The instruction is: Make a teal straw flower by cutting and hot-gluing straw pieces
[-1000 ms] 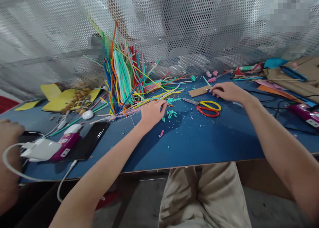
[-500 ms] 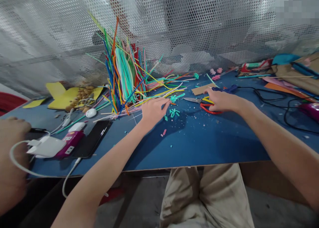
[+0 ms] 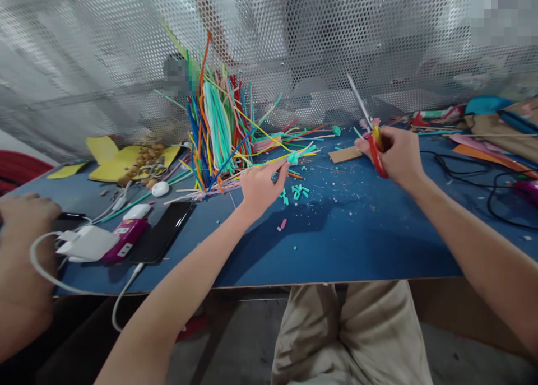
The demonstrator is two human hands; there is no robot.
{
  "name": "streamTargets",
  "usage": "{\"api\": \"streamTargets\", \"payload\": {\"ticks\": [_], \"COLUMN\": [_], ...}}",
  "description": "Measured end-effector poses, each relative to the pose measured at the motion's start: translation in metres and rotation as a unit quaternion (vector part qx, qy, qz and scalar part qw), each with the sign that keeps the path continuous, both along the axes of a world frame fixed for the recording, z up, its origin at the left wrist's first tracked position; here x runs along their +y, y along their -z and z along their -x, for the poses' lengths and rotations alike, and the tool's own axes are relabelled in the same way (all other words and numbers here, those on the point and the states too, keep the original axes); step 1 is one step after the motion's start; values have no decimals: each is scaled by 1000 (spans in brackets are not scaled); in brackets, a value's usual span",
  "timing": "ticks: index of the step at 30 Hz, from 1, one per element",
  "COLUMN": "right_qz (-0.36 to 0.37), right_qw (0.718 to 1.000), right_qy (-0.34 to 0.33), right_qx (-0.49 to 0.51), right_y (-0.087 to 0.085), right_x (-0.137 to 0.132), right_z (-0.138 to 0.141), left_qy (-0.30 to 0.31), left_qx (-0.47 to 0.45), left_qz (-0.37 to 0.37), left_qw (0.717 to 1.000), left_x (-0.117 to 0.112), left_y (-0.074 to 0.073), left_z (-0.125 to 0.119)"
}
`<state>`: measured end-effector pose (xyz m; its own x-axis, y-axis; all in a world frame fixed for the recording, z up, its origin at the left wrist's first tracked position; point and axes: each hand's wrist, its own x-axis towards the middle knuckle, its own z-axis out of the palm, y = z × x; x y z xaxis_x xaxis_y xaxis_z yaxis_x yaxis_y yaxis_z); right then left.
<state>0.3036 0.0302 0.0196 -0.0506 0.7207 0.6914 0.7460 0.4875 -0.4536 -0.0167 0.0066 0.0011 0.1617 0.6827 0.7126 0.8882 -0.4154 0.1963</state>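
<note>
My right hand (image 3: 395, 155) is closed round the red and yellow handles of the scissors (image 3: 372, 133), held above the blue table (image 3: 336, 239) with the blades pointing up and away. My left hand (image 3: 260, 186) pinches a teal pipe cleaner (image 3: 294, 158) at the edge of a big pile of coloured pipe cleaners (image 3: 222, 133). Short teal cut pieces (image 3: 296, 193) lie scattered just right of my left hand. A strip of brown cardboard (image 3: 343, 154) lies beneath the scissors.
A black phone (image 3: 162, 239), a magenta device (image 3: 124, 239) and a white charger with cable (image 3: 86, 244) lie at the left. Another person's hand (image 3: 25, 217) rests at the far left. Yellow foam with nuts (image 3: 134, 161) sits behind. Black cables (image 3: 474, 172) and craft sheets crowd the right. A perforated metal screen backs the table.
My right hand took the scissors off the table and raised them, blades now pointing up. My left hand shifted slightly right, closing on a teal pipe cleaner.
</note>
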Motion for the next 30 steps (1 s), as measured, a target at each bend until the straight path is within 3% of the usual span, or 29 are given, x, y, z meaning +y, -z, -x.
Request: {"api": "streamTargets", "payload": {"ticks": [2, 8, 16, 30], "right_qz": [-7, -24, 1, 30], "right_qw": [1000, 995, 991, 989], "right_qy": [10, -43, 10, -18], "right_qx": [-7, -87, -136, -143], "right_y": [0, 11, 28, 29], "right_x": [-11, -27, -15, -20], "right_z": [15, 48, 47, 57], "left_qy": [8, 31, 51, 68], "left_qx": [-25, -77, -103, -109], "left_qz": [-17, -42, -63, -63], "left_qw": [999, 996, 991, 990], "left_x": [-1, -4, -1, 0], "left_y": [0, 3, 5, 7], "left_z": [0, -7, -12, -14]}}
